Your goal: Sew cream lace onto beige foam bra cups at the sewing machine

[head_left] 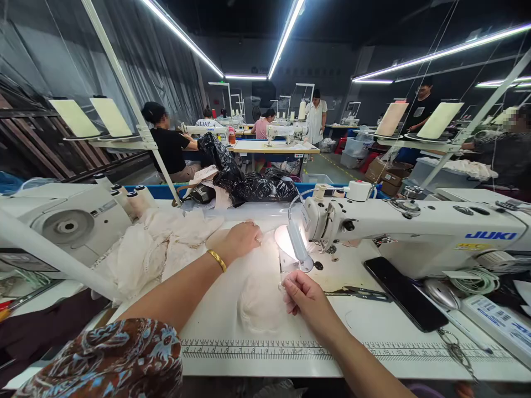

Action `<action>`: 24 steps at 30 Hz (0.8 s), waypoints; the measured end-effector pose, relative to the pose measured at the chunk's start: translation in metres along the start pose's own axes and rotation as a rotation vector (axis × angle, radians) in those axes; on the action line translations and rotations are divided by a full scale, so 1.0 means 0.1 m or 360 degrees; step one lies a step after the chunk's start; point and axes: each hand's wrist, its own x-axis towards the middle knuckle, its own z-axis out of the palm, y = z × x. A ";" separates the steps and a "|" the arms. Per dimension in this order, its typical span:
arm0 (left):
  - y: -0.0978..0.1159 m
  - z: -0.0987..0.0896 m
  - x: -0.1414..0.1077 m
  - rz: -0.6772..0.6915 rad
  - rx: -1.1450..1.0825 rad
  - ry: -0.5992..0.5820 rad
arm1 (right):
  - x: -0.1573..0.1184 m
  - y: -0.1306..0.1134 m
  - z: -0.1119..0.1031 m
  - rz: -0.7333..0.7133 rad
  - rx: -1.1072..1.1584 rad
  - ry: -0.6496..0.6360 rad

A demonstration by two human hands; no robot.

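A thin white fabric piece (259, 301) lies on the white sewing table, left of the sewing machine's needle area. My left hand (244, 240), with a gold bangle at the wrist, is at its far side, fingers curled down onto the cloth. My right hand (302, 296) pinches the fabric's right edge between thumb and fingers, just in front of the machine's lit lamp (299, 246). The white JUKI sewing machine (415, 221) stands on the right. A heap of white lacy fabric (145, 249) lies left of my left hand.
A black phone (404, 293) and dark thread snips (369, 294) lie right of my right hand. A printed ruler strip (265, 349) runs along the table's front edge. Thread cones (139, 202) stand at left, a black plastic bag (257, 185) behind. Several people work farther back.
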 end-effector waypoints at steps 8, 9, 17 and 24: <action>0.08 -0.10 0.06 -0.0191 -0.0179 0.0083 | -0.02 0.00 -0.01 -0.0029 -0.0022 -0.0013; 0.06 -0.14 0.05 -0.0244 -0.0228 0.0140 | -0.02 0.00 -0.01 -0.0032 -0.0022 -0.0012; 0.19 -0.44 -0.78 -0.0621 -0.0983 0.0530 | 0.01 -0.02 -0.01 -0.0057 0.0045 0.0051; 0.76 -0.27 -1.41 -0.0789 -0.2193 0.0212 | -0.09 -0.07 -0.02 -0.0111 -0.0073 0.0116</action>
